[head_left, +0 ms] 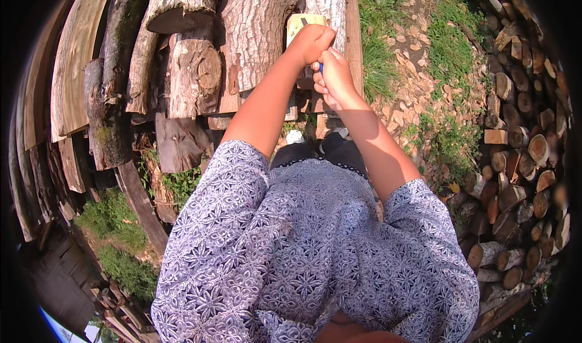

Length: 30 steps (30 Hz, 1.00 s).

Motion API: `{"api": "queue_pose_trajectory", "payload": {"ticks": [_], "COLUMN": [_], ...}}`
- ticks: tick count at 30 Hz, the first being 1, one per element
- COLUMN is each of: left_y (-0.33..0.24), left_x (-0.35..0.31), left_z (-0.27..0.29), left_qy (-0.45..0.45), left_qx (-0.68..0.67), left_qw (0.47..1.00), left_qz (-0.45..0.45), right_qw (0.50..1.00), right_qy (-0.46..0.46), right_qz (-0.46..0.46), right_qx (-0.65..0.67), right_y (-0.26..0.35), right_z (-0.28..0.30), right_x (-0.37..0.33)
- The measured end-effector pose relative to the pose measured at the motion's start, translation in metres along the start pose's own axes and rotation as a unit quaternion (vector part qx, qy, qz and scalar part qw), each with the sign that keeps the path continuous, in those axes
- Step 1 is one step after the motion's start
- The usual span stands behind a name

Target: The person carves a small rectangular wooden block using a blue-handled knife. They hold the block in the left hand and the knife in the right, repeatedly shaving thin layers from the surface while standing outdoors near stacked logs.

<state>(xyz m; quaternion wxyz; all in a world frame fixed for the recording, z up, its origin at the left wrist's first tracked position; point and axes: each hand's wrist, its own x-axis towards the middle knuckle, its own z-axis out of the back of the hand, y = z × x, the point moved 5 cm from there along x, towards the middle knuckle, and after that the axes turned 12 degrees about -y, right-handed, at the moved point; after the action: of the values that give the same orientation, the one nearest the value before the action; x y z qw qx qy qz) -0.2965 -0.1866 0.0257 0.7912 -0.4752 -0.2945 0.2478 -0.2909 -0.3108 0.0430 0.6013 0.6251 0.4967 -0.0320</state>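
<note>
My left hand (312, 43) is a closed fist at the near edge of a pale yellow block (296, 25). Whatever that fist grips, if anything, is hidden. A short dark strip (305, 22) shows on the block's top; whether it is a blade, a slot or a mark I cannot tell. Just below and to the right, my right hand (337, 79) is closed and touches the left one. Between its fingers a bit of a blue handle (321, 68) peeks out. The rest of the tool is covered by my hands.
Thick bark-covered logs (260, 34) lie beside the block, with more split logs (79, 58) to the left. A narrow plank (354, 34) runs along the right edge. Beyond it are grass and dry leaves (406, 58), then a tall firewood stack (521, 143).
</note>
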Motion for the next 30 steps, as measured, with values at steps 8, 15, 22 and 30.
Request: {"api": "queue_pose_trajectory", "payload": {"ticks": [8, 15, 22, 30], "left_y": [-0.029, -0.016, -0.007, -0.009], "left_x": [-0.045, -0.056, -0.044, -0.059], "left_z": [0.014, 0.013, 0.017, 0.015], "left_qy": [0.015, 0.039, 0.061, 0.065], "left_qx": [-0.013, -0.032, -0.007, 0.000], "left_qw": [1.000, 0.999, 0.998, 0.997], "left_qz": [0.019, -0.003, -0.018, -0.028], "right_qw": [0.997, 0.997, 0.999, 0.997], "right_qy": [-0.010, -0.058, -0.032, -0.024], "right_qz": [0.000, 0.002, 0.016, 0.047], "right_qx": [-0.070, -0.059, -0.024, -0.053], "right_y": [-0.011, -0.030, -0.034, -0.046], "right_z": [0.002, -0.002, -0.016, -0.010], "right_x": [-0.049, -0.053, -0.044, -0.050]}}
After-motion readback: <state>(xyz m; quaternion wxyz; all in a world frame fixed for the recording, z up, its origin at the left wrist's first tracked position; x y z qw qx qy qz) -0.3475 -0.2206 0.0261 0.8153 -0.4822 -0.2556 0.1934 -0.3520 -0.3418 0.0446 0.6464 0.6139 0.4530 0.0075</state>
